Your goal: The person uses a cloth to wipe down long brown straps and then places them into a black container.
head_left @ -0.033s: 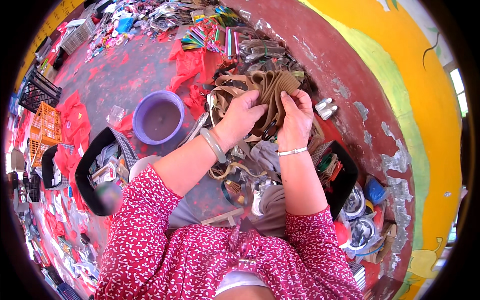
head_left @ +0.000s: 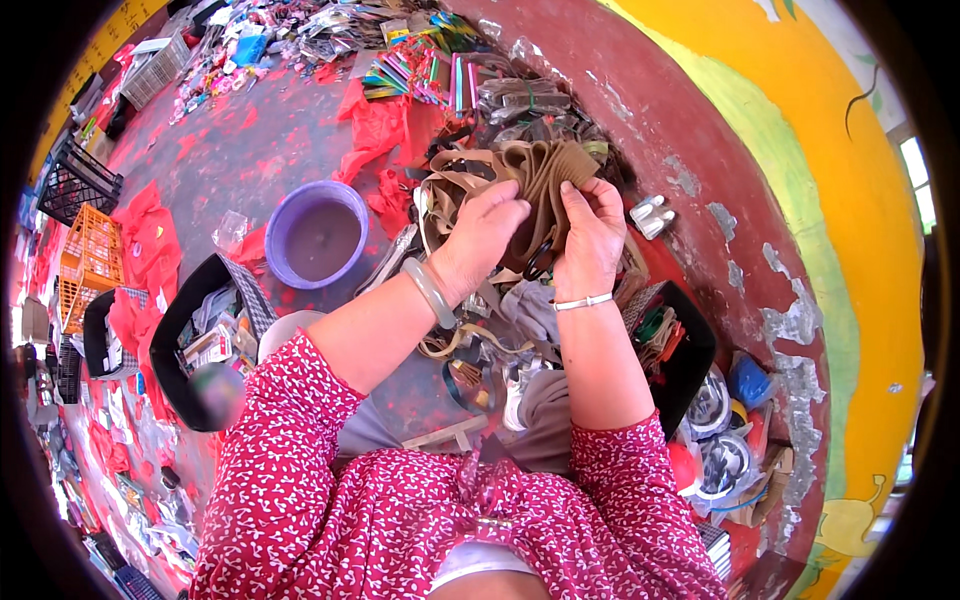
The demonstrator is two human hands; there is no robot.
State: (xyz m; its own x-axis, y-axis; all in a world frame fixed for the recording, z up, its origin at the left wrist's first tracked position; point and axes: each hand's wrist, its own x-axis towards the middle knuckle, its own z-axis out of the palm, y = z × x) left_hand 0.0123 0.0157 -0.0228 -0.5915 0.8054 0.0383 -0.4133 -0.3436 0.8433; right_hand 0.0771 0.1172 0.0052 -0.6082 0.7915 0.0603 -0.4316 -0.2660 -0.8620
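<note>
Folded brown webbing belts are bunched in front of me, with several layers stacked in loops. My right hand pinches the right side of the folds between thumb and fingers. My left hand is closed against the left side of the same bundle; its fingertips are partly hidden. A dark buckle hangs below the folds between my hands. Under my wrists lie a tan strap and a grey cloth.
A purple basin of murky water stands left of my hands. Black bins flank my legs. Behind the belts lie plastic-wrapped bundles and red plastic sheeting. A peeling red wall curves along the right.
My left hand's fingers have shifted very slightly at the folds. My right hand and the belts look almost the same.
</note>
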